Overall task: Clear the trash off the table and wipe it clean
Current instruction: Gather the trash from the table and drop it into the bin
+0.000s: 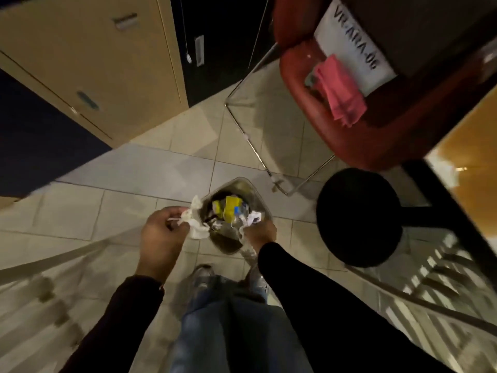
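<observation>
Pale tile floor (134, 179) spreads under everything, and on it, just ahead of the person's shoes, stands the small clear-walled bin (242, 181), already holding yellow and blue wrappers. Beyond the bin and to its right sits a red chair (390, 135) with a pink cloth (341, 95) lying on its seat. Right of the bin is a round black stool (357, 216), and further right a strip of the wooden worktop (468, 146), cut off by the frame edge, so what trash remains on it cannot be judged. The left hand (161, 232) is at the bin's left rim, its fingers clenched round crumpled white paper (195, 223). The right hand (259, 231), at the bin's right rim, grips a smaller paper wad (254, 218) together with something clear and crinkled that is hard to identify. The white paper hangs partly outside the rim, so letting go from there could drop it beside the bin. Blur smears the lower edges, and the bin's bottom is hidden under trash.
</observation>
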Motion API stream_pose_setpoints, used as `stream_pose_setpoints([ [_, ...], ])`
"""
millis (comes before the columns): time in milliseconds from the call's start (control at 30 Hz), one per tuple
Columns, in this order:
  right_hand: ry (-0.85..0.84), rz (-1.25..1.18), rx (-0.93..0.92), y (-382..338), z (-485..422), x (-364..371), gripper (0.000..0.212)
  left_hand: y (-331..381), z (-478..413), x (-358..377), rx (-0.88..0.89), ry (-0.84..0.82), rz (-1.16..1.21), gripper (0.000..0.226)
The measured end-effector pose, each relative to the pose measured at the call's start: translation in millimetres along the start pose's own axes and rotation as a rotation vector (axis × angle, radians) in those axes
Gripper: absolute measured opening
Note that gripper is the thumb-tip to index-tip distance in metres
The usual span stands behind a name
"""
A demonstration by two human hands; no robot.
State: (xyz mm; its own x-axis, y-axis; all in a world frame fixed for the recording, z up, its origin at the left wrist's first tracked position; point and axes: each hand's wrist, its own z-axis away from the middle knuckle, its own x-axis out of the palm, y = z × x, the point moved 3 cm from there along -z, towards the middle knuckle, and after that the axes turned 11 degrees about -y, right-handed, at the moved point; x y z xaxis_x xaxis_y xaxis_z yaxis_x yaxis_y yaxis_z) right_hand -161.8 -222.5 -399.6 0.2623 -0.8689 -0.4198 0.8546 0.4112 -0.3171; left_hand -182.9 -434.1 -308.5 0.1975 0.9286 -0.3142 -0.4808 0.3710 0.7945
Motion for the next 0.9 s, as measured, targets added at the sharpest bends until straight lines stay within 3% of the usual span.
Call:
stream_pose_setpoints([
  [167, -0.190, 0.313, -0.054, 11.4, -88.7, 37.6, 0.054, -51.7, -66.8, 65.5, 0.098, -0.061, -0.085, 0.023],
  [233, -0.210, 0.364, -0.109, 15.7, -97.0, 35.8, 0.060, -77.0, -87.9, 94.1, 0.095, -0.188, -0.187, 0.028],
  [333, -0.221, 0.303, -0.213, 20.3, -82.4, 18.4, 0.056, -109.2, -96.0, 120.4, -0.001, -0.407, -0.277, 0.054],
  [400, -0.215, 0.329, -0.258, 23.5, -57.4, 0.5, 0.042, -105.4, -80.3, 120.0, -0.051, -0.441, -0.315, 0.056],
  [533, -0.189, 0.383, -0.361, 13.5, 29.2, -39.4, 0.034, -35.7, -14.5, 90.1, -0.023, -0.470, -0.338, 0.038],
  [767, -0.136, 0.048, -0.449, -18.7, 224.1, -135.1, 0.027, 139.8, 110.5, 28.8, 0.028, -0.489, -0.144, 0.027],
  [900, 0.024, -0.085, -0.490, -22.6, 328.9, -219.0, 0.024, 240.0, 166.1, 28.7, 0.168, -0.589, -0.104, 0.024],
])
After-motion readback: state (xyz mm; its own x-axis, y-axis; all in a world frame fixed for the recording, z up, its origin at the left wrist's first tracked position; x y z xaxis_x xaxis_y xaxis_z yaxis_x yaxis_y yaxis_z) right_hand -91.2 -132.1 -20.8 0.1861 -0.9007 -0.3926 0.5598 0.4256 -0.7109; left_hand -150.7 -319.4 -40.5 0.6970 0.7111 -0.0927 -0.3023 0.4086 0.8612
